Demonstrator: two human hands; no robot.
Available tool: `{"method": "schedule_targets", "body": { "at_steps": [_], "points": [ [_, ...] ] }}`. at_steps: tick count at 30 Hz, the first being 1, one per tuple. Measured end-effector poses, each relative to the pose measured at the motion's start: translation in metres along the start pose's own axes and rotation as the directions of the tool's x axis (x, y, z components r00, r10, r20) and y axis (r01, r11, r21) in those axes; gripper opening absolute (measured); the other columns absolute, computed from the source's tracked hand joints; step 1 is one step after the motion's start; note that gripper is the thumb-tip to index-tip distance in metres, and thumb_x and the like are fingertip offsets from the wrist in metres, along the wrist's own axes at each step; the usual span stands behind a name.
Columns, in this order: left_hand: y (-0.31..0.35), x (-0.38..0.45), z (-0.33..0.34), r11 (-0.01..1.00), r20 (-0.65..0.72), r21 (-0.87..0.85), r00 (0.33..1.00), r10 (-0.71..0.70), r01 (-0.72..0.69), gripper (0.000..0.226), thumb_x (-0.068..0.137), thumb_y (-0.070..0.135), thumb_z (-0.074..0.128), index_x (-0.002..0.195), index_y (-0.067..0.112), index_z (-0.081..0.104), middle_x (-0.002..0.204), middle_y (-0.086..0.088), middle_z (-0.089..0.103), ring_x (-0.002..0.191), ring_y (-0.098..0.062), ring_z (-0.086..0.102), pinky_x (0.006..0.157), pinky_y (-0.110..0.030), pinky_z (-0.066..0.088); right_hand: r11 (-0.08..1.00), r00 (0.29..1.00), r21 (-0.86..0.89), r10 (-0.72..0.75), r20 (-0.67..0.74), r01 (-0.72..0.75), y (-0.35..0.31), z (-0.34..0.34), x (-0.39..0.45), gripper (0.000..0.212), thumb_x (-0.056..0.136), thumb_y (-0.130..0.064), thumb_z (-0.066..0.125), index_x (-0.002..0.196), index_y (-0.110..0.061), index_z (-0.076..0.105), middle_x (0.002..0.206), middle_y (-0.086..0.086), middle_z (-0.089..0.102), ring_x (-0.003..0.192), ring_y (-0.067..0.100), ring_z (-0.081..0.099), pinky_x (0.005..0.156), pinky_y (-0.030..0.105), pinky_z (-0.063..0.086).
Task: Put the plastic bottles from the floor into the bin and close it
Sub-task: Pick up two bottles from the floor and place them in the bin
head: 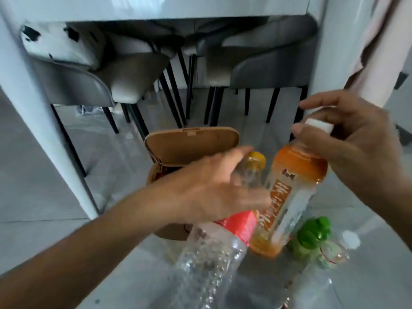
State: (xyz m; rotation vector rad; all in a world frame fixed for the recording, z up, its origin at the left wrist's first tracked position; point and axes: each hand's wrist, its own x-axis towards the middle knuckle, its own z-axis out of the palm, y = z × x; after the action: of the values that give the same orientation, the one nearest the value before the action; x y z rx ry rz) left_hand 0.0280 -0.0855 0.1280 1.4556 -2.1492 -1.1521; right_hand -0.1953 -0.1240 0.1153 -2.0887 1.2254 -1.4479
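Near us, our left hand (207,188) wraps the clear red-label bottle (214,248); our right hand (356,148) pinches the orange-label bottle (292,197) at its neck. Both look light, thin, crushable. Green-cap bottle (312,239) lies on the floor, right. Bin (191,143) beyond, lid up; table leg (44,121) crowds left.
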Motion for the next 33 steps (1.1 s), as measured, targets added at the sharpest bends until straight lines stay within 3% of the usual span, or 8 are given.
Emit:
{"method": "schedule_targets", "body": {
  "at_steps": [3, 6, 9, 11, 15, 22, 27, 33],
  "points": [
    [-0.002, -0.004, -0.044, 0.987, -0.262, -0.134, 0.964, 0.055, -0.093, 0.073, 0.06, 0.048, 0.071, 0.13, 0.04, 0.05, 0.084, 0.008, 0.075, 0.072, -0.013, 0.072, 0.07, -0.04, 0.056, 0.996, 0.992, 0.07, -0.054, -0.112, 0.062, -0.014, 0.005, 0.026, 0.021, 0.088, -0.025, 0.07, 0.106, -0.019, 0.063, 0.084, 0.008, 0.069, 0.074, 0.028, 0.065, 0.064, 0.039, 0.056],
    [-0.017, -0.002, -0.072, 0.947, -0.528, -0.212, 0.844, 0.095, -0.24, 0.056, 0.062, 0.037, 0.074, 0.117, 0.032, 0.062, 0.075, 0.007, 0.071, 0.067, -0.01, 0.068, 0.07, -0.037, 0.052, 0.99, 0.986, 0.125, -0.047, -0.158, 0.067, -0.02, 0.026, 0.037, 0.02, 0.088, -0.022, 0.07, 0.105, -0.014, 0.063, 0.087, 0.013, 0.067, 0.076, 0.029, 0.064, 0.063, 0.037, 0.055],
    [-0.035, -0.001, -0.077, 0.917, -0.654, -0.21, 0.746, 0.126, -0.338, 0.048, 0.065, 0.027, 0.081, 0.108, 0.033, 0.06, 0.092, -0.005, 0.072, 0.08, -0.018, 0.068, 0.075, -0.036, 0.054, 0.995, 0.991, 0.092, -0.035, -0.133, 0.047, -0.016, 0.051, 0.035, 0.015, 0.089, -0.021, 0.069, 0.101, -0.015, 0.062, 0.083, -0.003, 0.063, 0.07, 0.006, 0.059, 0.059, 0.02, 0.049],
    [-0.053, 0.002, -0.07, 0.938, -0.662, -0.172, 0.741, 0.116, -0.301, 0.055, 0.067, 0.027, 0.086, 0.113, 0.035, 0.057, 0.102, 0.002, 0.071, 0.095, -0.016, 0.066, 0.084, -0.037, 0.052, 0.999, 0.996, 0.02, -0.024, -0.09, 0.026, -0.007, 0.068, 0.03, 0.015, 0.088, -0.022, 0.069, 0.1, -0.022, 0.061, 0.085, -0.013, 0.061, 0.073, 0.002, 0.058, 0.062, 0.016, 0.047],
    [-0.099, 0.014, -0.05, 0.974, -0.634, -0.068, 0.763, 0.126, -0.217, 0.044, 0.071, 0.027, 0.082, 0.108, 0.03, 0.059, 0.102, 0.008, 0.071, 0.1, -0.012, 0.067, 0.094, -0.046, 0.051, 0.991, 0.999, -0.13, -0.008, 0.044, 0.013, 0.018, 0.097, 0.018, 0.021, 0.087, -0.028, 0.069, 0.105, -0.031, 0.057, 0.093, -0.013, 0.061, 0.088, 0.011, 0.059, 0.074, 0.033, 0.051],
    [-0.156, 0.038, -0.025, 0.953, -0.59, 0.289, 0.801, 0.106, 0.086, 0.033, 0.079, 0.03, 0.078, 0.106, 0.018, 0.062, 0.1, -0.002, 0.064, 0.092, -0.023, 0.062, 0.077, -0.037, 0.05, 0.934, 0.967, -0.327, -0.062, 0.246, 0.143, 0.048, 0.141, 0.013, 0.022, 0.088, -0.026, 0.067, 0.107, -0.024, 0.058, 0.102, -0.01, 0.057, 0.096, 0.013, 0.053, 0.073, 0.027, 0.038],
    [-0.172, 0.051, -0.015, 0.887, -0.531, 0.403, 0.847, 0.024, 0.228, 0.051, 0.085, 0.028, 0.073, 0.121, 0.023, 0.038, 0.091, 0.0, 0.057, 0.085, -0.028, 0.063, 0.067, -0.038, 0.047, 0.905, 0.937, -0.394, -0.016, 0.349, 0.162, 0.062, 0.168, 0.012, 0.03, 0.085, -0.021, 0.069, 0.108, -0.021, 0.051, 0.115, -0.002, 0.05, 0.09, 0.021, 0.06, 0.069, 0.032, 0.046],
    [-0.177, 0.065, -0.009, 0.675, -0.417, 0.672, 0.909, 0.005, 0.305, 0.034, 0.089, 0.032, 0.067, 0.117, 0.015, 0.06, 0.119, -0.006, 0.062, 0.116, -0.028, 0.054, 0.091, -0.037, 0.044, 0.829, 0.879, -0.501, 0.023, 0.477, 0.25, 0.078, 0.182, 0.005, 0.02, 0.087, -0.021, 0.066, 0.102, -0.018, 0.053, 0.113, 0.002, 0.05, 0.092, 0.026, 0.058, 0.067, 0.037, 0.047]
  ]
}}
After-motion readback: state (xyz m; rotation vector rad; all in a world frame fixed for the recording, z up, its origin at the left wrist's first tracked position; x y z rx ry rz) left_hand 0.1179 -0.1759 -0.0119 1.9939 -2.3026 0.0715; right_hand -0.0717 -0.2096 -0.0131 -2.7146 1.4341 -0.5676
